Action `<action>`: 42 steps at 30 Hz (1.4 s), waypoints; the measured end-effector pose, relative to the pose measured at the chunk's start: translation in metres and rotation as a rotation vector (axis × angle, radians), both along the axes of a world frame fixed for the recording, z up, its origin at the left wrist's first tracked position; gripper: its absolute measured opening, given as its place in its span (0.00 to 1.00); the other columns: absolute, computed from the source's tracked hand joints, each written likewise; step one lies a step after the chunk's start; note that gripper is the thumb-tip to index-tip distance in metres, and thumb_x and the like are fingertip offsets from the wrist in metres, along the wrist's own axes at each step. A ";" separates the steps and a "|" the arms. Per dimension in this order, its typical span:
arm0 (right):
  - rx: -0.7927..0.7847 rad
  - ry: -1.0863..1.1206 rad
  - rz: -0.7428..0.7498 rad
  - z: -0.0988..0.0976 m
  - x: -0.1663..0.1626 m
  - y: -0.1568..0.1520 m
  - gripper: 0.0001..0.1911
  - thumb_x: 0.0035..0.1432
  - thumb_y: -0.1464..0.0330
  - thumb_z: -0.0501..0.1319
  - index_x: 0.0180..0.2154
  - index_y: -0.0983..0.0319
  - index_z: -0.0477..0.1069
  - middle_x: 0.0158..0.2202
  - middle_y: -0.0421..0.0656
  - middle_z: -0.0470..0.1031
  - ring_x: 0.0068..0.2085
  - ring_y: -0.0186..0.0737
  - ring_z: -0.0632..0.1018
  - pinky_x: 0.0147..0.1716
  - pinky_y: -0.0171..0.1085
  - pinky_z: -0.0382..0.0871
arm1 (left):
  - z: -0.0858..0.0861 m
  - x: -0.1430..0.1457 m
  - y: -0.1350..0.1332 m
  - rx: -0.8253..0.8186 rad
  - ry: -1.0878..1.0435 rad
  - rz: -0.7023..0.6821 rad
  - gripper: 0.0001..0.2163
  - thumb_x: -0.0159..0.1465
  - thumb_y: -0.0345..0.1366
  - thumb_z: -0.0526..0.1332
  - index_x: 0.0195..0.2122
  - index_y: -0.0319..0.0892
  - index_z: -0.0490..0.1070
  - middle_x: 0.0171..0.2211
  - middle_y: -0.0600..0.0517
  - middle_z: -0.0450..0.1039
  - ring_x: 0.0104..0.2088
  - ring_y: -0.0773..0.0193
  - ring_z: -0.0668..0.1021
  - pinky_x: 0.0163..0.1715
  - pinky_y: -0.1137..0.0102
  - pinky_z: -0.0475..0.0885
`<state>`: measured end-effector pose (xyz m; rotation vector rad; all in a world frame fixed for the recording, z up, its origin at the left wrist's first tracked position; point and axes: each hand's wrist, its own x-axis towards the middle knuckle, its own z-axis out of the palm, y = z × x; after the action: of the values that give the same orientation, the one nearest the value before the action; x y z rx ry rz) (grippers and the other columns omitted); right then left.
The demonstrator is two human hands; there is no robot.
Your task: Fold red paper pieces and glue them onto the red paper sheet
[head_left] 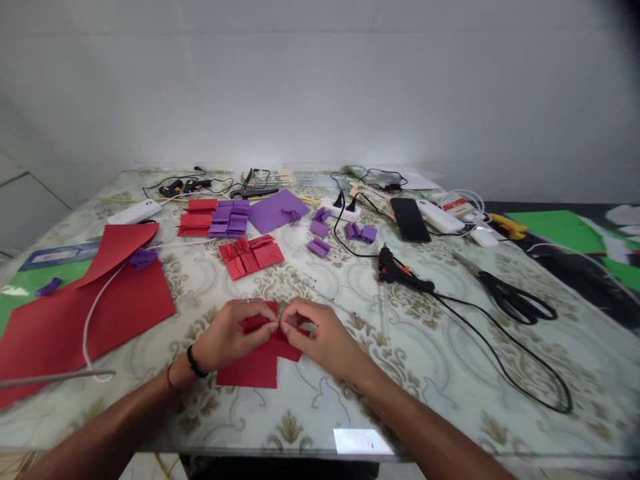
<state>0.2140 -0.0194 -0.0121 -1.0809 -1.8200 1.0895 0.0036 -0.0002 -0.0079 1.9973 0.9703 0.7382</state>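
Head view: both hands meet over a red paper piece [260, 353] lying on the counter [400, 373], just in front of the person. The left hand [233, 337] has its grip narrow, fingertips pinched on a fold at the top of the red paper; a dark band sits on that wrist. The right hand [315, 333] is pinched on the same fold from the other side, its fingertips touching those of the left.

Behind the hands lies a cluster of folded red pieces [251, 255], and farther back a stack of folded purple pieces [230, 219] beside a purple sheet [277, 209]. Small purple folds [319, 247] are scattered near a white power strip [341, 209]. To the left, large red sheets [75, 313] lie with a white cable [95, 307] across them. To the right rest a black glue gun [403, 273] with its cord, black scissors [517, 300] and a dark phone [410, 219].
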 end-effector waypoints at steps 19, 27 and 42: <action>0.037 -0.028 0.000 0.004 0.005 0.004 0.04 0.58 0.74 0.62 0.33 0.60 0.74 0.29 0.38 0.73 0.31 0.36 0.73 0.35 0.34 0.67 | 0.003 -0.007 0.008 -0.129 -0.069 -0.006 0.04 0.62 0.30 0.61 0.30 0.38 0.73 0.27 0.53 0.72 0.29 0.67 0.73 0.31 0.73 0.68; 0.015 -0.014 -0.017 -0.004 -0.002 0.001 0.05 0.54 0.76 0.62 0.29 0.60 0.72 0.28 0.37 0.72 0.30 0.35 0.72 0.33 0.33 0.65 | 0.005 0.002 0.000 -0.098 -0.062 -0.016 0.04 0.60 0.28 0.61 0.32 0.39 0.76 0.31 0.51 0.77 0.31 0.66 0.77 0.33 0.73 0.72; 0.042 0.019 0.005 0.002 -0.003 -0.001 0.08 0.47 0.79 0.60 0.27 0.60 0.69 0.27 0.37 0.71 0.30 0.35 0.71 0.32 0.33 0.64 | 0.007 0.002 -0.003 -0.028 -0.013 -0.038 0.08 0.54 0.21 0.59 0.29 0.40 0.71 0.28 0.56 0.73 0.30 0.68 0.73 0.34 0.74 0.68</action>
<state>0.2109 -0.0203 -0.0099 -1.0387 -1.8238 1.0566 0.0053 -0.0031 -0.0006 1.9786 0.9283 0.7124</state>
